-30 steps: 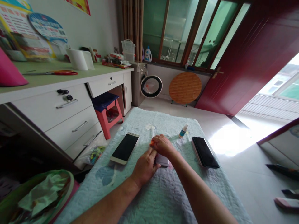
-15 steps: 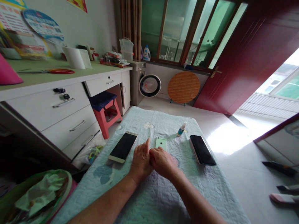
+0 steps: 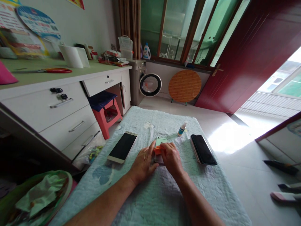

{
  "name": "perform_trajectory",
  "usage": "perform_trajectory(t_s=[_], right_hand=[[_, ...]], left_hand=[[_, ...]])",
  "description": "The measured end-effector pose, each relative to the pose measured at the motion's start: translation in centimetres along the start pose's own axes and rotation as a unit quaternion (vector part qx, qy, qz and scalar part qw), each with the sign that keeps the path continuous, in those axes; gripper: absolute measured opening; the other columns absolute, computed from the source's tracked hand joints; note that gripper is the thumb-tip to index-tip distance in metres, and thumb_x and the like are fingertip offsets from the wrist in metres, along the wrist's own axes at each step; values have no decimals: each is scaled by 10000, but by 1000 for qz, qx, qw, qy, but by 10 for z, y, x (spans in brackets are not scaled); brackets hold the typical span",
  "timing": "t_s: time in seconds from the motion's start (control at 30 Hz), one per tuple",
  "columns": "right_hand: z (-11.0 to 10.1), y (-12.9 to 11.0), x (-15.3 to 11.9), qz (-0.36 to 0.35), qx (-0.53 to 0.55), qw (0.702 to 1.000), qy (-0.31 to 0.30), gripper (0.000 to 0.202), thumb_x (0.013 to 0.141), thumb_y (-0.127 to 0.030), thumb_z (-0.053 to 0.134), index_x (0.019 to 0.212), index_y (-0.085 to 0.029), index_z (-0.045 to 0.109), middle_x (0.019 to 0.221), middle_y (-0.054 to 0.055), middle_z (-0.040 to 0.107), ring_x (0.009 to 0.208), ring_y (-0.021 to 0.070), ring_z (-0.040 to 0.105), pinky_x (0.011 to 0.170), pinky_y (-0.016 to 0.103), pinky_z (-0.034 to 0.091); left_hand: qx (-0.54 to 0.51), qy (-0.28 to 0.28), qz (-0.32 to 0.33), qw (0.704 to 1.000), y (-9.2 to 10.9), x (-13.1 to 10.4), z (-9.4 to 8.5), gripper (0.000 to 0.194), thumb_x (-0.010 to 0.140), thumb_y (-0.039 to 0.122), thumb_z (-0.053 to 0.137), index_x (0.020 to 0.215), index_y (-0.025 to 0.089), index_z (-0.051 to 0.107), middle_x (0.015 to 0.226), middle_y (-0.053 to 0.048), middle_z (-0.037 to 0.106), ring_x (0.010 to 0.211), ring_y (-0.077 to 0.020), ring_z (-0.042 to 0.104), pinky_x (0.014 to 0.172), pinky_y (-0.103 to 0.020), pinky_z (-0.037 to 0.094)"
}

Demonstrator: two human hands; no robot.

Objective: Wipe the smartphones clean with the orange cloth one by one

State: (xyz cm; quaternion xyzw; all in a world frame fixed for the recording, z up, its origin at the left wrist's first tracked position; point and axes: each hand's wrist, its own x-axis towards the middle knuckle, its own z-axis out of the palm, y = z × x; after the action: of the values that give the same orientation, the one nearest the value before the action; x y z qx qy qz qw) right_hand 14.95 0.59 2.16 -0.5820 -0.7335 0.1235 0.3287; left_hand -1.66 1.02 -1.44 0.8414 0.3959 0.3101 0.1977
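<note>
Back side up on the quilted cover lies a pale smartphone (image 3: 161, 140) with a dark logo, partly hidden by my hands. My right hand (image 3: 172, 157) is closed on a small orange cloth (image 3: 157, 150), which rests against the phone's back. Along the phone's left edge, my left hand (image 3: 143, 161) holds it, thumb near the bottom end and fingers reaching up the side. A larger gold-framed smartphone (image 3: 123, 147) lies screen up on the left. To the right is a black smartphone (image 3: 203, 150) in a case. Beyond the hands stands a small spray bottle (image 3: 182, 129).
The light-blue quilted cover (image 3: 150, 201) drapes the surface beneath the phones. A white desk (image 3: 68, 110) runs along the left, with a red stool (image 3: 107, 117) by it. At lower left is a bin (image 3: 67, 188) with crumpled paper.
The orange cloth now shows in my right hand, which has moved slightly right and apart from the left. My left hand's thumb has spread to the phone's lower end.
</note>
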Motion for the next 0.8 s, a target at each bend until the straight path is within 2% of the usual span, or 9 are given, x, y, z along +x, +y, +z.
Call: perform_trajectory(t_s=[0.1, 0.27, 0.43, 0.8], right_hand=[[-2, 11, 6, 41, -55, 997, 38, 194, 898, -145, 462, 963, -180, 642, 955, 66, 636, 916, 196, 485, 821, 283, 366], [4, 19, 7, 47, -82, 995, -11, 218, 879, -108, 468, 950, -186, 659, 950, 55, 609, 890, 179, 484, 813, 264, 356], [7, 11, 1, 30, -90, 995, -38, 189, 870, -117, 480, 779, -183, 633, 870, 42, 579, 859, 160, 487, 794, 242, 349], [7, -11, -10, 58, -105, 988, -101, 98, 780, -167, 522, 716, -183, 595, 791, 19, 556, 705, 128, 506, 640, 239, 340]], left_hand=[[-1, -4, -4, 1000, 1, 0, -2, 933, 814, 363, 631, 1488, 233, -1, 1274, -111, 563, 1178, -281, 522, 1031, -502, 370], [13, -14, -4, 1000, 3, 2, -4, 769, 824, 359, 623, 1457, 207, 213, 1305, -131, 551, 1186, -289, 519, 1024, -490, 386], [32, -21, -3, 999, 2, 2, -3, 665, 825, 368, 614, 1403, 186, 339, 1332, -130, 542, 1222, -293, 496, 1041, -489, 379], [26, -25, 6, 999, 6, 5, -6, 508, 805, 300, 600, 1285, 181, 483, 1265, -111, 590, 1186, -279, 526, 1049, -465, 384]])
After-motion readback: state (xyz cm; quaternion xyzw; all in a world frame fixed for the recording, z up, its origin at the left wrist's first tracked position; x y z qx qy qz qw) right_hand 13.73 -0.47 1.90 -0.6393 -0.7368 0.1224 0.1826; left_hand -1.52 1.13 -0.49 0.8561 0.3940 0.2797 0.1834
